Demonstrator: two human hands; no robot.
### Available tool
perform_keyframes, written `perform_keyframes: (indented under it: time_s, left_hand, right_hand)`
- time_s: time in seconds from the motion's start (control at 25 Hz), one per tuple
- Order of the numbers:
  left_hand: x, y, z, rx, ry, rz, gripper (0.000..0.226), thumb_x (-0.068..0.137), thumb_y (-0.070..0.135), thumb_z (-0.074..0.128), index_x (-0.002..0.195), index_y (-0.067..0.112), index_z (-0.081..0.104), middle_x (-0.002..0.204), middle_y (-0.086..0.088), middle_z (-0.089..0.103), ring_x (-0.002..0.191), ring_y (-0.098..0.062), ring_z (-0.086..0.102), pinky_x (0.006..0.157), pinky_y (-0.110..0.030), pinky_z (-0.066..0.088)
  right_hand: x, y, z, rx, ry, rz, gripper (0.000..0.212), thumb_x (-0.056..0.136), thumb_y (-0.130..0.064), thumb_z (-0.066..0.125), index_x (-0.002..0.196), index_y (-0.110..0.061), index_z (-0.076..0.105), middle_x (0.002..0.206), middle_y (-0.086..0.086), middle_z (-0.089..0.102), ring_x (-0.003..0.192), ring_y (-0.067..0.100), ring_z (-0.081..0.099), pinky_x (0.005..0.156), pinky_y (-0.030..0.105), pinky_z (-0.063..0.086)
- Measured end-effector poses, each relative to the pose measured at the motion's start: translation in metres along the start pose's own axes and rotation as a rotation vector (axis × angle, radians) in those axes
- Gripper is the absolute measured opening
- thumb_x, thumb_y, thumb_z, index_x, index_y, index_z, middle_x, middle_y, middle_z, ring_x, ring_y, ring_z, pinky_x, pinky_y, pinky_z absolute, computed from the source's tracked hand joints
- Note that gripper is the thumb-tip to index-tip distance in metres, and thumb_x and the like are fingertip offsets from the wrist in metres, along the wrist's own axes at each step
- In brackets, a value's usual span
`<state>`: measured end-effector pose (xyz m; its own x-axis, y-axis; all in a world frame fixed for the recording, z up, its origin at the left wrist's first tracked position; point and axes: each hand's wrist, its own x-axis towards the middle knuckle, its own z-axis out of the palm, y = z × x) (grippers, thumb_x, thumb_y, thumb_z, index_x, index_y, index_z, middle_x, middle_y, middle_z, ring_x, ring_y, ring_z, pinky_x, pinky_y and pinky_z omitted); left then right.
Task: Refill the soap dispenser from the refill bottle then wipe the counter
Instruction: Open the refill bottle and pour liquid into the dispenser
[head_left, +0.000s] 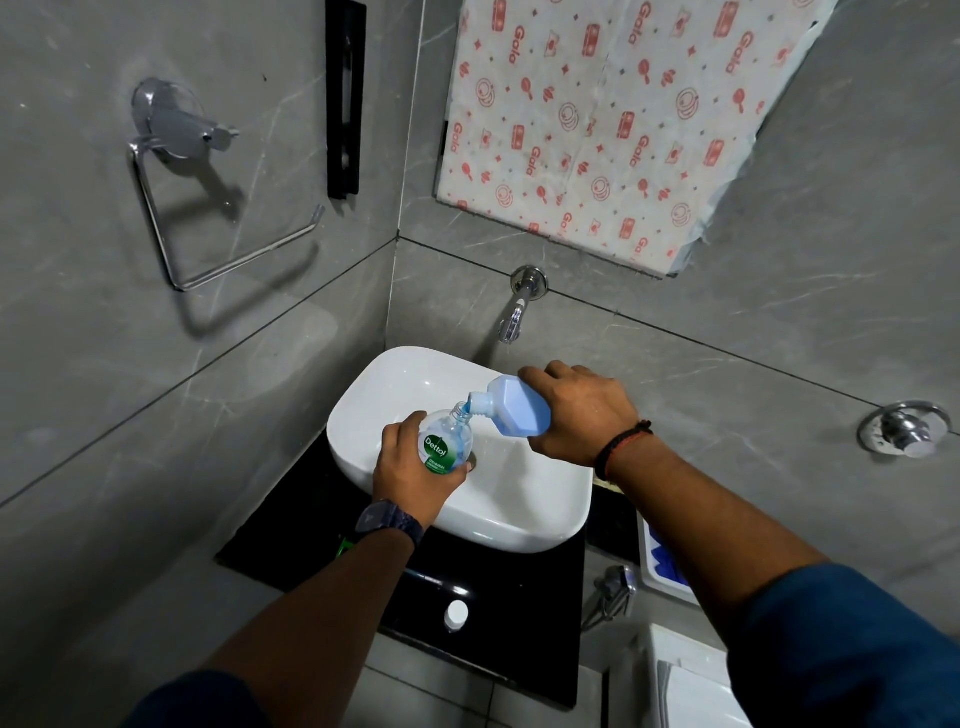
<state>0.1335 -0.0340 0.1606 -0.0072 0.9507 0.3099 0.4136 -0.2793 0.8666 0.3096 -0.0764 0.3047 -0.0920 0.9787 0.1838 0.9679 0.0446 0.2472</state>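
Pouring underway over the basin (395, 384): your left hand (410, 475) grips the dispenser (445, 448), right hand (582, 415) grips the tilted refill bottle (519, 408). Keep spout above the neck; tilt gently.

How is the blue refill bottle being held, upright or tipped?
Tipped. The right hand holds the blue refill bottle nearly on its side, its mouth pouring blue liquid into the soap dispenser over the sink.
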Motion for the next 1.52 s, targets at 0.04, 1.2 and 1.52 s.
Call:
perform_keyframes:
  time_s: [0.04,1.2,1.52]
  left_hand:
    - [0.000,0.000,0.000,0.004,0.002,0.001,0.086,0.045,0.030,0.090,0.119,0.015,0.050,0.108,-0.008,0.052,0.090,-0.027,0.059,0.075,-0.032,0.050]
    - [0.004,-0.008,0.001,-0.003,-0.010,0.001,0.086,0.045,0.035,0.090,0.118,0.018,0.048,0.106,-0.005,0.051,0.087,-0.024,0.059,0.074,-0.030,0.051]
    - [0.004,-0.011,0.000,-0.001,-0.009,0.003,0.087,0.045,0.034,0.090,0.119,0.019,0.047,0.107,-0.004,0.050,0.089,-0.021,0.058,0.074,-0.026,0.048]
  right_hand:
    - [0.000,0.000,0.000,-0.002,0.001,-0.001,0.066,0.067,-0.042,0.070,0.127,-0.030,0.045,0.106,0.003,0.060,0.091,0.029,0.059,0.066,0.033,0.047]
    - [0.004,-0.003,0.003,-0.019,0.014,-0.013,0.066,0.068,-0.043,0.070,0.127,-0.030,0.044,0.106,0.002,0.060,0.090,0.028,0.059,0.064,0.031,0.043]
    - [0.004,-0.005,0.002,-0.030,0.016,-0.018,0.064,0.068,-0.042,0.069,0.126,-0.030,0.045,0.105,0.002,0.060,0.090,0.028,0.059,0.064,0.031,0.045]
